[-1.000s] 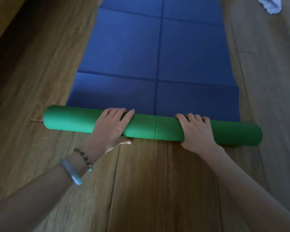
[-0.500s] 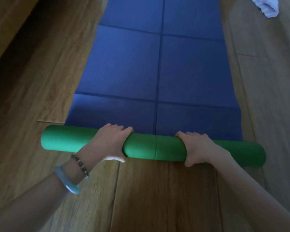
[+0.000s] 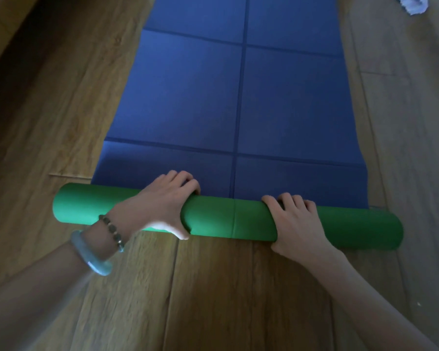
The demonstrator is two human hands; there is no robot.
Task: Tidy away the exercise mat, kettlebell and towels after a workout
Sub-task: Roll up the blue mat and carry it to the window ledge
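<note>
Looking down on a wooden floor (image 3: 213, 295) with an exercise mat (image 3: 238, 102) partly rolled up. Nearest the camera, lying across the boards from left to right, a green roll (image 3: 228, 220) of that mat, with the left end sticking out past the left edge of the flat part. Beyond the roll, stretching away flat toward the top of the view, the unrolled blue side, marked by one lengthwise line down the middle and several cross lines. On the left half of the roll, the left grip (image 3: 160, 206), clasping it: fingers (image 3: 180, 179) curled over the top and far side, tips down where green meets blue, thumb tucked round the near side. On the right half, the right grip (image 3: 298, 224), likewise wrapped on: fingers (image 3: 289, 202) bent over the top of the roll, knuckles up, palm against the near face, thumb out of sight. Between the two, a bare stretch of green crossed by a thin seam line. Round the left wrist, a beaded bracelet (image 3: 112, 230), and just above it on the forearm, a pale bangle (image 3: 91, 259). In the top right corner, on the floor beside the mat and well apart from the roll, a crumpled pale towel (image 3: 413, 6), cut off by the frame edge.
</note>
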